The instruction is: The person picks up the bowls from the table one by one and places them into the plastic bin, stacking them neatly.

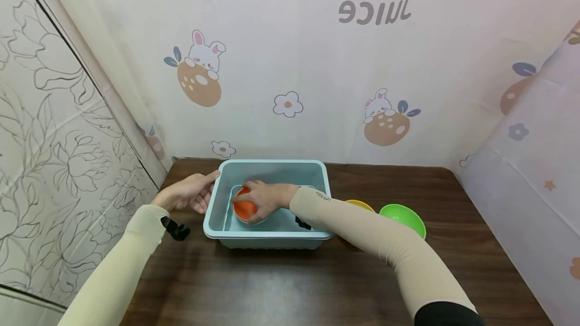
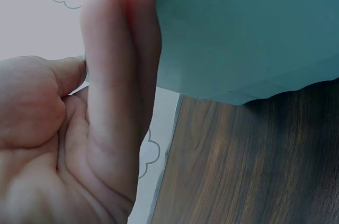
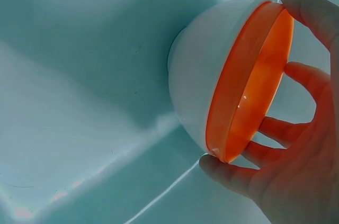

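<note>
A light blue plastic tub [image 1: 272, 167] stands on the dark wooden table. Inside it my right hand [image 1: 265, 199] grips an orange bowl [image 1: 244, 208] with a white outside [image 3: 204, 75], fingers spread round its rim [image 3: 249, 81] and the bowl tilted against the tub floor [image 3: 79, 128]. My left hand [image 1: 190, 192] rests flat against the tub's left outer wall [image 2: 238, 28], its fingers [image 2: 119, 54] straight and together.
A green bowl [image 1: 403, 218] and a yellow bowl [image 1: 360, 205] sit on the table right of the tub, partly behind my right sleeve. A printed curtain hangs at the back and on both sides. Bare table [image 1: 272, 286] lies in front.
</note>
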`<state>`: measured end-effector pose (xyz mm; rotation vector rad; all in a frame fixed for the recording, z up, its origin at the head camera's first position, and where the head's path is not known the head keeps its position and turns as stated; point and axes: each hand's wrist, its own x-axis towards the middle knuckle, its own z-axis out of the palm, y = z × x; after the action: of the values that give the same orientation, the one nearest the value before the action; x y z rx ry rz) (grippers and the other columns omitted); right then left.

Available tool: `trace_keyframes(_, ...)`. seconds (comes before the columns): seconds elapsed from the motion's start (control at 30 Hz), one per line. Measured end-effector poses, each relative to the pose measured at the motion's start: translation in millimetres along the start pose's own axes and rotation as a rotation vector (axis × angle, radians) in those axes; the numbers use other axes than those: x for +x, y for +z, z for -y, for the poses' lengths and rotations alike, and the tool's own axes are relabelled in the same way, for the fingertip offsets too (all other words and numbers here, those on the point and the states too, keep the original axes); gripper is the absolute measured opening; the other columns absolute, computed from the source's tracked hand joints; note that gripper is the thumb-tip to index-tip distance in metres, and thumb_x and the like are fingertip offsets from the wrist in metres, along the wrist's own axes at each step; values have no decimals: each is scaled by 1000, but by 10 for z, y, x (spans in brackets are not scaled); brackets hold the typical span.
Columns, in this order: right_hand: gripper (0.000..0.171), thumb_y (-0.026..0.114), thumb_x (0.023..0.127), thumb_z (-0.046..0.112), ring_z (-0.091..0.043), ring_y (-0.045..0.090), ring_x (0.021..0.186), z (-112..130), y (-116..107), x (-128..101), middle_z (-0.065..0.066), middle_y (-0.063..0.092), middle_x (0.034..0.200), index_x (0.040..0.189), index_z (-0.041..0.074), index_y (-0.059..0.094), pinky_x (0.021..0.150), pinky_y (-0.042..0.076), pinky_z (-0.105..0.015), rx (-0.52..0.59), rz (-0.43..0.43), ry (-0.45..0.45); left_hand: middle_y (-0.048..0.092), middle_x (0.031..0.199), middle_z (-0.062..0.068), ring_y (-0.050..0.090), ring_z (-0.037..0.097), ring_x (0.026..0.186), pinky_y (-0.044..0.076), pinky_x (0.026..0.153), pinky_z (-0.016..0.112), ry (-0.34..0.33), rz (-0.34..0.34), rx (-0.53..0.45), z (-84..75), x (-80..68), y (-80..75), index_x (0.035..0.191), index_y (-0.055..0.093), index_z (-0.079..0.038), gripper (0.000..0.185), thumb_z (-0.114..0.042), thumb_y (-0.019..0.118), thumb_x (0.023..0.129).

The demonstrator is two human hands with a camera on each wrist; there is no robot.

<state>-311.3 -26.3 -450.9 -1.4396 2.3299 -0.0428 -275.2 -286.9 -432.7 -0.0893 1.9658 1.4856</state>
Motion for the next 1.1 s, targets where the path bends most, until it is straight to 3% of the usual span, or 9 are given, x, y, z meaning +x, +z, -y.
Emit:
trace_keyframes(0.27,76,64,93,60,-28,37,138,-3,-53,-48,-10,26,165,159,37,35,109,48,-43,15,29,63,66,63,4,66,13,49,61,54,31,-3,-7,20,-27,2,20,88,60,-5,67,-62,32,108)
trace_keyframes(0.47,77,65,92,57,-26,37,138,-11,-139,-99,-9,27,167,159,36,35,107,50,-45,85,39,74,66,63,4,66,12,49,62,55,31,-4,-8,32,-42,-20,26,86,61,-5,68,-62,33,108)
trace_keyframes(0.7,80,63,94,58,-30,33,149,68,-357,-202,-10,23,170,162,34,29,117,44,-49,75,25,73,67,63,6,67,12,49,61,53,29,-19,-21,29,-45,-60,24,83,62,-4,70,-63,34,107)
trace_keyframes(0.9,80,65,94,54,-32,29,154,111,-630,-399,-12,20,171,163,32,29,118,41,-53,131,-42,28,66,63,6,67,13,50,61,53,30,-21,-23,17,-41,-66,18,80,62,-5,71,-65,35,106)
trace_keyframes(1.1,81,65,93,54,-32,29,153,124,-851,-673,-13,21,170,162,31,29,119,41,-52,56,-187,-1,66,63,5,67,13,50,61,54,30,-29,-22,22,-51,-55,31,81,61,-5,71,-65,33,106)
